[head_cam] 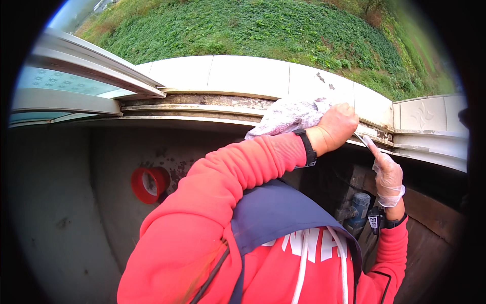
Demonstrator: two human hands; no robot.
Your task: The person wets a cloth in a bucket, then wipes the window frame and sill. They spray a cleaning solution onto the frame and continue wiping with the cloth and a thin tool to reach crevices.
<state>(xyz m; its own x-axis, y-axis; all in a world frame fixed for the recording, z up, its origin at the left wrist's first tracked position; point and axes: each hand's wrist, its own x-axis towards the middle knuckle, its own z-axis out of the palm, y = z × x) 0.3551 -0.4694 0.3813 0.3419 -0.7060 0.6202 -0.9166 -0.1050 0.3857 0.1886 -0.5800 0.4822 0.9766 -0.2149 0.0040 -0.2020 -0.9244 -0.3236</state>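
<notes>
My bare left hand [338, 127] is closed in a fist over the dirty window track [228, 105], with a dark band at the wrist. From it a thin, narrow tool [362, 140] reaches towards my right hand [388, 173], which wears a clear plastic glove. The right fingertips are at this tool; whether they grip it is hidden. A crumpled pale cloth [288, 116] lies over the track and sill beside my left hand, partly behind the left forearm. Dark grime shows in the track's grooves.
White-framed sliding windows [91, 72] stand at the left, and a white outer ledge [248, 74] runs beyond the track. Below are a red round container [150, 185] on the grey surface and a blue cylindrical fitting [360, 209] with pipes. Green plants cover the ground outside.
</notes>
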